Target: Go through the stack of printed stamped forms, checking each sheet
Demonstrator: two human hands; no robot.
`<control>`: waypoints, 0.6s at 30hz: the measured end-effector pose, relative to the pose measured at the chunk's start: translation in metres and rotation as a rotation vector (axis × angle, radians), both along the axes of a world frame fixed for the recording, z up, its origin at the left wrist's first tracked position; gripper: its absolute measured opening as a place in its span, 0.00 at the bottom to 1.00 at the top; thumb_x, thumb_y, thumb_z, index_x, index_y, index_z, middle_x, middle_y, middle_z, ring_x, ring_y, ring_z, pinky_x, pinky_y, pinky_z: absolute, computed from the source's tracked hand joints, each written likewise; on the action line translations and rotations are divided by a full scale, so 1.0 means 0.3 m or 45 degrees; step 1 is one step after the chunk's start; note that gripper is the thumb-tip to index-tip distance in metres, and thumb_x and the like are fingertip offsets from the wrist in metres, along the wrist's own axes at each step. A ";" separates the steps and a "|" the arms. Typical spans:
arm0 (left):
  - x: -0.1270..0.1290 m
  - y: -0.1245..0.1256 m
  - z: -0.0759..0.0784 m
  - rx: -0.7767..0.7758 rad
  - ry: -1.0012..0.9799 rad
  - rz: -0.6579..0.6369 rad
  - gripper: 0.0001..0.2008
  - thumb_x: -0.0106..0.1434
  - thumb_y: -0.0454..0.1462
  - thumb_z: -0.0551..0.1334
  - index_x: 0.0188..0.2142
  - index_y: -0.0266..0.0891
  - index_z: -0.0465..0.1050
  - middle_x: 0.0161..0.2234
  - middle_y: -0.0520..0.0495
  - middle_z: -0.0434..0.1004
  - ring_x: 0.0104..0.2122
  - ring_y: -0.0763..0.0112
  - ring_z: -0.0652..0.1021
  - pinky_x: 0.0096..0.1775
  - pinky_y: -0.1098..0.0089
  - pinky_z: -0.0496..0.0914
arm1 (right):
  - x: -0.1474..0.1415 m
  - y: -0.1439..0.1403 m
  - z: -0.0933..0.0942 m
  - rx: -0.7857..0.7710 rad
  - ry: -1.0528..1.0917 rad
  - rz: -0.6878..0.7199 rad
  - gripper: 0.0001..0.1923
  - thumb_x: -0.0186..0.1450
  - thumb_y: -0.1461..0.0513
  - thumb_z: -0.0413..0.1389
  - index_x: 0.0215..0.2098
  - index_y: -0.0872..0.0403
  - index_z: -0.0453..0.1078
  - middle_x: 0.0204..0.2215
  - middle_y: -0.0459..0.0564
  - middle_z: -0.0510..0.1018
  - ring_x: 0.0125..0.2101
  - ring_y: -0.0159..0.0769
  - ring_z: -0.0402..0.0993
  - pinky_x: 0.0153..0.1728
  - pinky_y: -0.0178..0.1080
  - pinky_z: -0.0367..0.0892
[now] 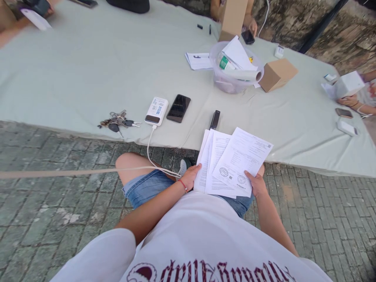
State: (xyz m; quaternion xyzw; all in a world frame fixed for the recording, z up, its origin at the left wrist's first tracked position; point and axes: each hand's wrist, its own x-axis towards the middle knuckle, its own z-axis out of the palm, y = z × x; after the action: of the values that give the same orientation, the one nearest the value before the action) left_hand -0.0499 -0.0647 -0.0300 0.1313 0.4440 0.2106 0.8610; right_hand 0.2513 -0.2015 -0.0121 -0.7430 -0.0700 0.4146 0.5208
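Fanned sheets of printed paper rest above my lap, their far edges over the table's front edge. My left hand [190, 176] grips the left side of the paper stack [202, 178], the thumb on top. In my right hand [256, 183] is the lower right edge of the top sheet [242, 160], which bears round stamps and small square codes. This sheet overlaps the others at an angle. Just beyond the papers lies a black stapler-like object [215, 119], its near end partly hidden. Left of it are a dark phone [179, 108] and a white power bank [156, 111] with a cable plugged in.
A bunch of keys [119, 122] lies on the cloth-covered table [73, 78]. Farther off stand a plastic basin [232, 84] with papers and a roll, and a cardboard box [277, 74]. Other people's hands hold things at the table's edges. A cable [73, 172] stretches left.
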 end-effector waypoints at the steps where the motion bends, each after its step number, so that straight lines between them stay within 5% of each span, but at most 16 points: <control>1: 0.000 0.000 0.005 0.007 -0.005 0.000 0.22 0.53 0.49 0.78 0.39 0.35 0.82 0.43 0.34 0.86 0.45 0.49 0.84 0.53 0.50 0.76 | 0.015 -0.006 0.003 0.024 -0.029 -0.020 0.29 0.48 0.57 0.75 0.47 0.50 0.78 0.47 0.52 0.86 0.54 0.56 0.81 0.58 0.57 0.77; 7: -0.001 -0.002 0.022 0.021 -0.034 0.001 0.23 0.53 0.49 0.77 0.41 0.34 0.83 0.45 0.35 0.86 0.47 0.48 0.84 0.54 0.51 0.77 | 0.053 -0.036 0.016 0.065 -0.068 -0.128 0.36 0.46 0.57 0.76 0.52 0.50 0.74 0.48 0.53 0.86 0.52 0.56 0.82 0.56 0.59 0.77; 18: -0.007 -0.002 0.007 0.097 -0.057 -0.022 0.28 0.55 0.50 0.76 0.48 0.32 0.81 0.50 0.33 0.84 0.50 0.47 0.83 0.56 0.51 0.75 | -0.040 0.004 -0.029 0.027 0.084 0.124 0.30 0.50 0.53 0.76 0.49 0.53 0.79 0.53 0.54 0.83 0.57 0.58 0.78 0.63 0.59 0.71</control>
State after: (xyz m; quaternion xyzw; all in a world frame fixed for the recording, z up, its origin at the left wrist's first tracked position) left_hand -0.0520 -0.0654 -0.0280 0.1632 0.4150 0.2227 0.8669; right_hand 0.2393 -0.2002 -0.0207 -0.7191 -0.0933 0.4630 0.5098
